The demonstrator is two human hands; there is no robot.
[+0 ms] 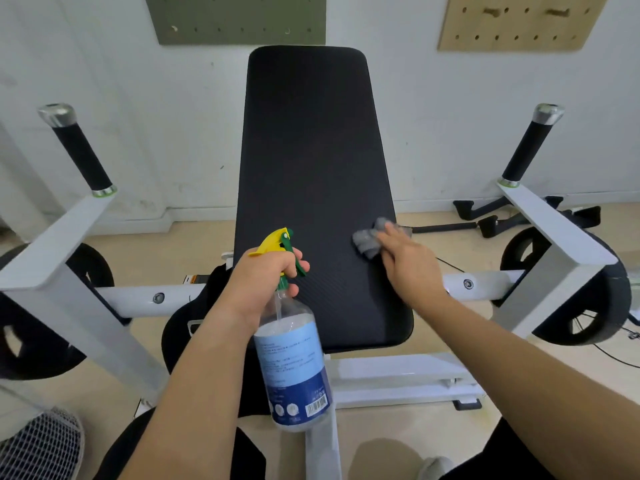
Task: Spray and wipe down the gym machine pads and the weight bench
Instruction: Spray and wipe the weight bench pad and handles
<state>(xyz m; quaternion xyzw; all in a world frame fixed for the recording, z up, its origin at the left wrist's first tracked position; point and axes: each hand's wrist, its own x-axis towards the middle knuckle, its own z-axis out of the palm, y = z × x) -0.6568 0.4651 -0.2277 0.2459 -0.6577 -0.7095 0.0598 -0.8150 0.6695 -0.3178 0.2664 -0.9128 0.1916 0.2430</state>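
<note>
No words legible, spray bottle (pixel 289 311) label (pixel 291 358) below the left hand (pixel 266 275) grip, fine print too blurred to read, barcode (pixel 317 408) digits unreadable

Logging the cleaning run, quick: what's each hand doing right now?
Left hand: grips the spray bottle at its neck.
Right hand: holds the grey cloth against the black pad.
</note>
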